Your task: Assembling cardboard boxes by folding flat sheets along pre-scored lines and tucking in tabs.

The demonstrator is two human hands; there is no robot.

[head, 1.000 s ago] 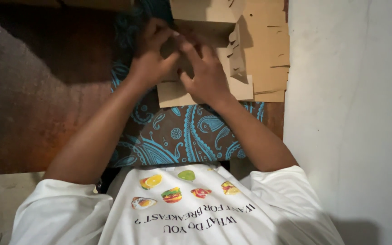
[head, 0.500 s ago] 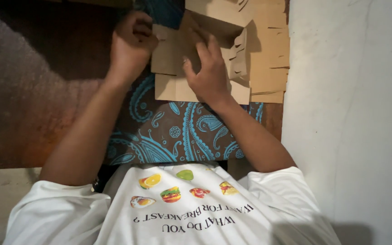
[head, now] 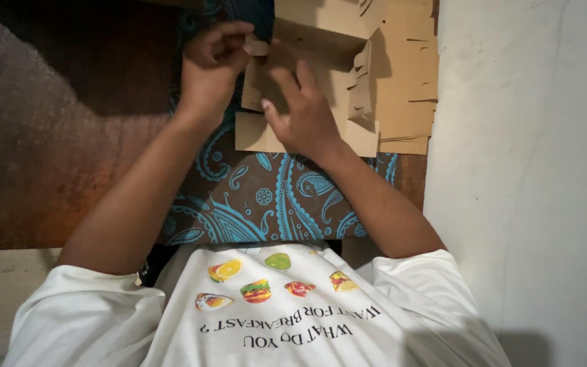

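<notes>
White wall at right, dark brown floor at left, blue patterned cloth between. One stack of flat cardboard sheets just right of one half-folded cardboard box, long axis left to right. Right hand spread flat on box; left hand nearer the flap, pinching it.
</notes>
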